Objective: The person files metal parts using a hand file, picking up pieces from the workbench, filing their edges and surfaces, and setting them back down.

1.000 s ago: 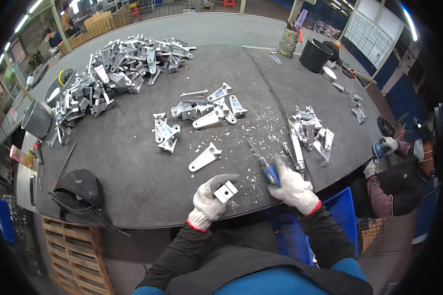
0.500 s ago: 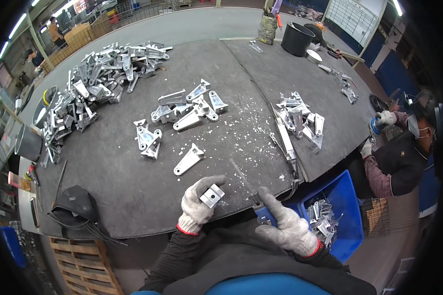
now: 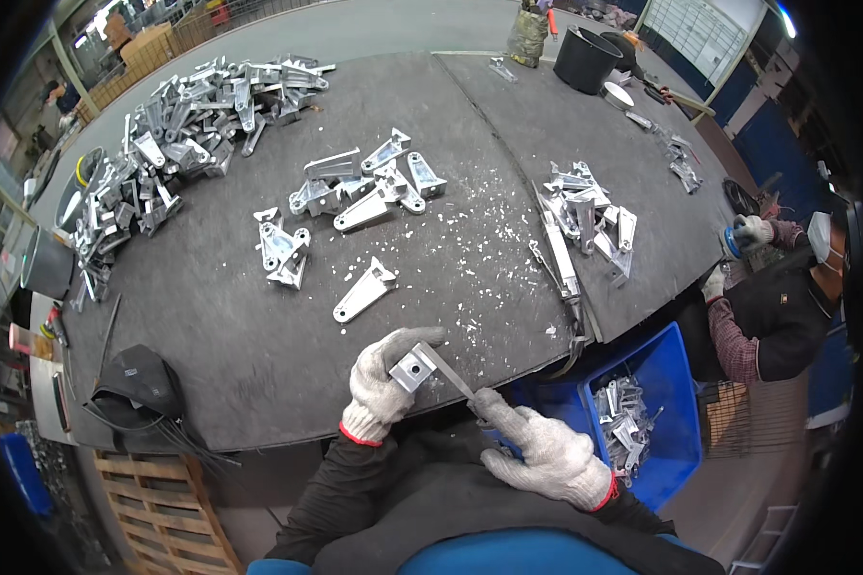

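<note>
My left hand (image 3: 379,383), in a pale knitted glove with a red cuff, is closed around a silver metal bracket (image 3: 411,372). One end of it shows, a block face with a dark round hole. My right hand (image 3: 551,450), gloved alike, grips a flat file (image 3: 450,372). The file's thin blade lies against the upper right edge of the bracket; its handle is mostly hidden under my fingers. Just beyond my left hand a single loose bracket (image 3: 364,289) lies on the dark table mat (image 3: 211,355). Small pale metal chips are scattered to its right.
A large bracket heap (image 3: 192,125) covers the far left; smaller bracket clusters (image 3: 585,216) lie ahead and right. A long bar-shaped tool (image 3: 559,254) lies along the mat seam. A blue bin (image 3: 676,422) holds brackets below the table edge. A masked co-worker (image 3: 786,316) works at right.
My right hand has moved slightly left and down, bringing the file blade onto the bracket. The bracket has tilted in my left hand. The whole view has shifted a little.
</note>
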The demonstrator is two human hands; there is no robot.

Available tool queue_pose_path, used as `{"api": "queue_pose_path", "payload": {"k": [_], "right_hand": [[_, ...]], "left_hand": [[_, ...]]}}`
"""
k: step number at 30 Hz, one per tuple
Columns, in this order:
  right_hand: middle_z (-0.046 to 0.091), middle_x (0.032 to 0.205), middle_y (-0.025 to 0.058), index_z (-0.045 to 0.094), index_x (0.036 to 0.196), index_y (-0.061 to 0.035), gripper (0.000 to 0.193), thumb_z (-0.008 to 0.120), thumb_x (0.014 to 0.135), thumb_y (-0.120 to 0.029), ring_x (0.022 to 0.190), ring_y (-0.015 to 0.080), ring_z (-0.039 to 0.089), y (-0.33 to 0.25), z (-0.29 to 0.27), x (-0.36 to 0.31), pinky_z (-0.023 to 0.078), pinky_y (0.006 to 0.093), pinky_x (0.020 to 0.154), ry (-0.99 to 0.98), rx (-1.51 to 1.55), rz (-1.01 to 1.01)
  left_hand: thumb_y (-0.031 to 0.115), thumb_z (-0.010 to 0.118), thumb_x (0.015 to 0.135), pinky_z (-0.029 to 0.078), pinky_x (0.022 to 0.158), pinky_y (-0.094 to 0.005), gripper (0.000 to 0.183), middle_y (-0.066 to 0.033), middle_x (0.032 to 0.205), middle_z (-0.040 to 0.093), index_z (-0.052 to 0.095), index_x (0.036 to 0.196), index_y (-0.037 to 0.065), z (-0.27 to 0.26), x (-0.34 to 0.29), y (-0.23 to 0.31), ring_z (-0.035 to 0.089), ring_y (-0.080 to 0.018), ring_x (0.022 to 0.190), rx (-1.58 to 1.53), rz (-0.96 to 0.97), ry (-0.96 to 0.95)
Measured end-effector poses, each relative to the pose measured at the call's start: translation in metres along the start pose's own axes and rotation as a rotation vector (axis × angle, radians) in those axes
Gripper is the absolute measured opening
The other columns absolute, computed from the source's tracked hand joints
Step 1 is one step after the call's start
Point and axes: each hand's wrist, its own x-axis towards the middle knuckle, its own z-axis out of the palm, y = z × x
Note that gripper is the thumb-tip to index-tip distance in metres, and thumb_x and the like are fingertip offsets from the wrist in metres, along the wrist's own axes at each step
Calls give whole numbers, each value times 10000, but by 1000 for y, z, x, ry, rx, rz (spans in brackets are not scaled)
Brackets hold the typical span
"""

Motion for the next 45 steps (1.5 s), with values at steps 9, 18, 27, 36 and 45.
{"api": "queue_pose_path", "payload": {"k": [9, 18, 27, 36, 45], "right_hand": [[700, 1078, 211, 431, 1554, -113, 738, 742, 892, -212, 930, 390, 724, -9, 0, -2, 603, 468, 818, -38, -114, 135], [652, 911, 131, 500, 1515, -362, 668, 729, 889, -319, 632, 372, 698, -8, 18, -6, 585, 484, 555, 36, -379, 122], [657, 933, 126, 574, 1412, -392, 570, 732, 868, -332, 652, 385, 713, -5, 24, -1, 590, 502, 549, -1, -480, 153], [623, 826, 124, 634, 1332, -376, 497, 736, 860, -261, 571, 340, 673, 4, 28, 0, 565, 481, 475, 125, -528, 79], [650, 1350, 193, 381, 1604, -107, 755, 714, 928, -154, 1119, 318, 713, 32, 19, 5, 582, 351, 924, -3, 272, -193]], "left_hand": [[-18, 618, 906, 573, 882, -286, 346, -78, 1106, 702, 706, 1241, -18, 7, 2, 6, 721, -192, 1031, 64, 40, 48], [138, 715, 917, 568, 936, -313, 365, -96, 1152, 704, 695, 1235, -40, 4, 3, 4, 688, -183, 1054, 104, -9, 43], [18, 617, 916, 575, 902, -301, 340, -92, 1138, 717, 691, 1243, -32, 4, 4, 6, 708, -180, 1012, 148, -7, 52], [167, 682, 921, 568, 910, -307, 358, -112, 1160, 715, 711, 1208, -44, 4, 6, 2, 687, -175, 1044, 172, 27, 75], [151, 663, 868, 557, 928, -318, 423, -130, 1173, 715, 699, 1235, -58, 2, 4, 3, 684, -199, 1075, 192, -8, 54]]}}
